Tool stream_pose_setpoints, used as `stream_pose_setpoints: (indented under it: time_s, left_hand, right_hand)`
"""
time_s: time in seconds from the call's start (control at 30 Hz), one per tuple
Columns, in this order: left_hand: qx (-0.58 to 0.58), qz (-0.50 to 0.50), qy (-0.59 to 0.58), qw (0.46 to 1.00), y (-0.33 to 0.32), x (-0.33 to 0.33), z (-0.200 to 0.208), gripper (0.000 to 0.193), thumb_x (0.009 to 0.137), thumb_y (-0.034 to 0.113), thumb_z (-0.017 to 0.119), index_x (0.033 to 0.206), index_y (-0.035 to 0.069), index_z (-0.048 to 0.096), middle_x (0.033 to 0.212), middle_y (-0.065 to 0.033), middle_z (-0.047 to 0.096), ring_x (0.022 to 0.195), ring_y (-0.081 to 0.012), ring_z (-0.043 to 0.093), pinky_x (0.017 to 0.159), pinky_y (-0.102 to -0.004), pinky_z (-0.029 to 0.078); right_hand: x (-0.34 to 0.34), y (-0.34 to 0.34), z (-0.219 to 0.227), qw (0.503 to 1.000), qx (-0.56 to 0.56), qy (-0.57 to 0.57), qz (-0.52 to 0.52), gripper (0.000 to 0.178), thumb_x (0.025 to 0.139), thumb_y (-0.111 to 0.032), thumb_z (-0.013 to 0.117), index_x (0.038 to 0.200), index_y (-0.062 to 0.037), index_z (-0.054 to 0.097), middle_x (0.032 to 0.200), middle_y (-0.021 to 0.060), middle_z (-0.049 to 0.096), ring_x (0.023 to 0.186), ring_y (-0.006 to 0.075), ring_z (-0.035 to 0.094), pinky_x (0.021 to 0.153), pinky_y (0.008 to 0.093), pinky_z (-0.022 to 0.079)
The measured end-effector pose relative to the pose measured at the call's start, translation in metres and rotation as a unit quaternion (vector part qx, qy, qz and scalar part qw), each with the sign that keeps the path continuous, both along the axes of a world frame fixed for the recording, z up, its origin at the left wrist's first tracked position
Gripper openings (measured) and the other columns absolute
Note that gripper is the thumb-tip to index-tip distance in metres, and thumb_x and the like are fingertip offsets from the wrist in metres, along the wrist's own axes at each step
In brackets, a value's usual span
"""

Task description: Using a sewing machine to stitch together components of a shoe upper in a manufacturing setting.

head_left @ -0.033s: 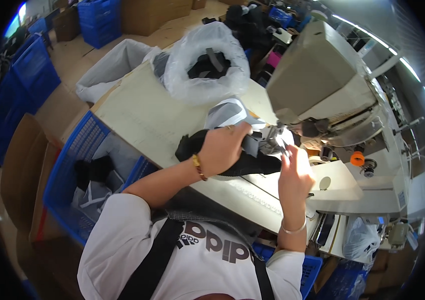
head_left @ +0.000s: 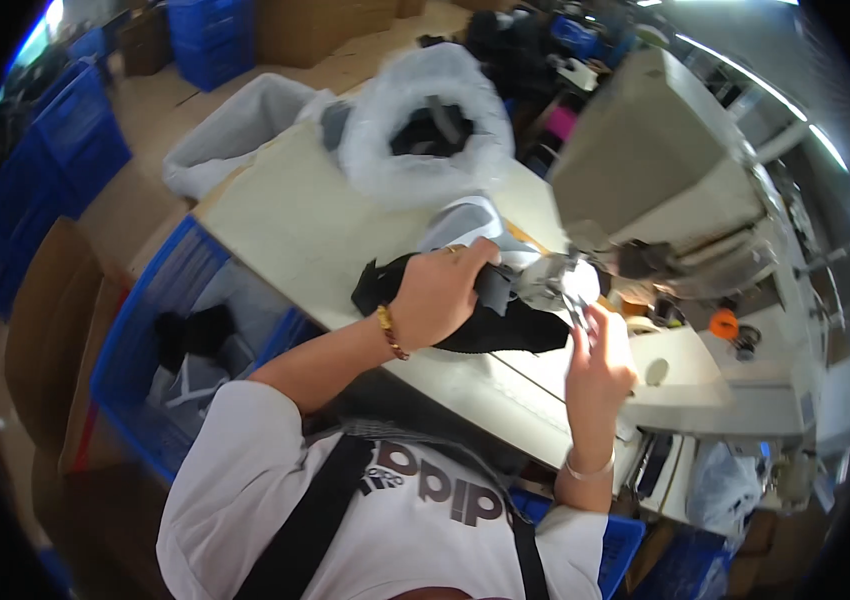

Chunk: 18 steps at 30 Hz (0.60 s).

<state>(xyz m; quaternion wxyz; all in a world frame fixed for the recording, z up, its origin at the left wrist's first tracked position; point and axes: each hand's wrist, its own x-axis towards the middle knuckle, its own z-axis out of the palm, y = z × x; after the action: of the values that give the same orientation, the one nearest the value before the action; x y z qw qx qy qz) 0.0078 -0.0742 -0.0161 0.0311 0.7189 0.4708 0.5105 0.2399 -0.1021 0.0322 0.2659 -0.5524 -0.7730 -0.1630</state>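
Note:
My left hand (head_left: pixel 437 296) presses down on a black fabric piece (head_left: pixel 505 332) with a dark grey flap (head_left: pixel 494 290), thumb and fingers closed over it. The cloth lies on the white table of a sewing machine (head_left: pixel 635 150), its right end close to the brightly lit needle area. My right hand (head_left: pixel 600 360) is closed in a pinch around a slim silvery tool (head_left: pixel 578 308), pointing up toward the needle area. Glare and blur hide the tool's tip and exact kind. Just behind my left hand sits a grey and white fabric piece (head_left: pixel 465 225).
A clear plastic bag (head_left: pixel 370 160) with dark pieces inside stands at the table's back. To the left, a blue crate (head_left: pixel 135 350) holds black and grey pieces, with a cardboard box (head_left: pixel 50 330) beyond. An orange knob (head_left: pixel 723 323) is on the right.
The whole view has shifted slightly, moving things a little to the right. Both hands keep nearly the same grip and place; the glare by the needle looks larger.

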Motion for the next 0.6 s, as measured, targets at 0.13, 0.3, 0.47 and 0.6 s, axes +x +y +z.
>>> stream_pose_setpoints:
  time_s: [0.13, 0.3, 0.47, 0.6]
  left_hand:
    - [0.01, 0.064, -0.062, 0.996, -0.043, -0.107, 0.008, 0.057, 0.065, -0.011, 0.058, 0.119, 0.01, 0.059, 0.099, -0.0162, 0.068, 0.085, -0.0401, 0.067, 0.074, -0.0411, 0.053]
    - [-0.053, 0.101, -0.071, 0.991, -0.122, -0.237, 0.035, 0.023, 0.09, -0.008, 0.058, 0.111, 0.002, 0.062, 0.1, -0.0062, 0.071, 0.101, -0.0153, 0.067, 0.092, -0.0278, 0.05]
    - [-0.1, 0.155, -0.064, 0.981, -0.203, -0.302, 0.048, 0.033, 0.088, -0.013, 0.05, 0.115, 0.001, 0.062, 0.114, -0.0046, 0.065, 0.111, -0.0132, 0.06, 0.099, -0.028, 0.044]
    - [-0.186, 0.156, -0.019, 0.97, -0.231, -0.34, 0.034, 0.03, 0.091, -0.011, 0.05, 0.116, 0.001, 0.06, 0.114, -0.0044, 0.063, 0.113, -0.0133, 0.059, 0.1, -0.0277, 0.043]
  right_hand:
    - [0.038, -0.046, -0.039, 0.987, -0.097, 0.119, 0.053, 0.034, 0.085, -0.005, 0.076, 0.117, -0.005, 0.064, 0.099, 0.0131, 0.07, 0.088, 0.0232, 0.073, 0.072, 0.0316, 0.057]
    - [0.077, -0.054, -0.097, 0.976, -0.192, 0.071, -0.078, 0.025, 0.088, -0.005, 0.071, 0.112, -0.0028, 0.064, 0.101, 0.0109, 0.067, 0.078, 0.0256, 0.065, 0.071, 0.0359, 0.054]
    - [0.095, -0.038, -0.134, 0.988, -0.113, 0.103, -0.032, 0.029, 0.087, -0.002, 0.066, 0.116, -0.0019, 0.064, 0.11, 0.0139, 0.058, 0.103, 0.0317, 0.057, 0.084, 0.0399, 0.049]
    - [0.093, -0.031, -0.154, 0.994, -0.099, 0.029, -0.023, 0.027, 0.091, -0.006, 0.062, 0.118, -0.0022, 0.064, 0.11, 0.0135, 0.058, 0.106, 0.0329, 0.054, 0.094, 0.0445, 0.042]
